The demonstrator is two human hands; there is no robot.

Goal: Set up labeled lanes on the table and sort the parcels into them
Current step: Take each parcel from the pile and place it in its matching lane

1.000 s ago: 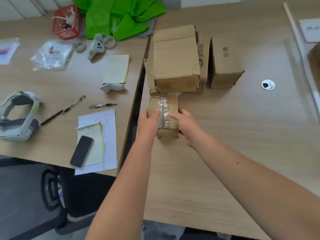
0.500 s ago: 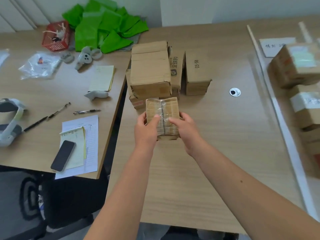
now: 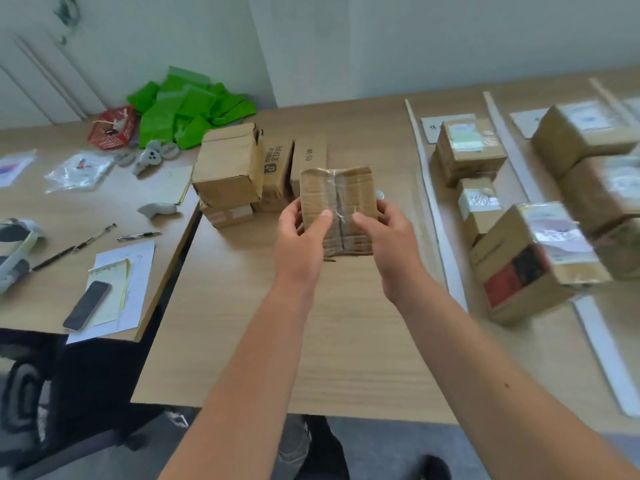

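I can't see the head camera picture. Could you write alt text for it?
Two bare hands, the left hand and the right hand, hold a taped cardboard parcel above a wooden table. Behind it stands a cluster of cardboard boxes; to the right, other parcels lie in lanes marked by white strips.

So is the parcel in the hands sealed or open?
Sealed. The parcel, gripped by the left hand and right hand, has its flaps flat, with clear tape along the middle seam.
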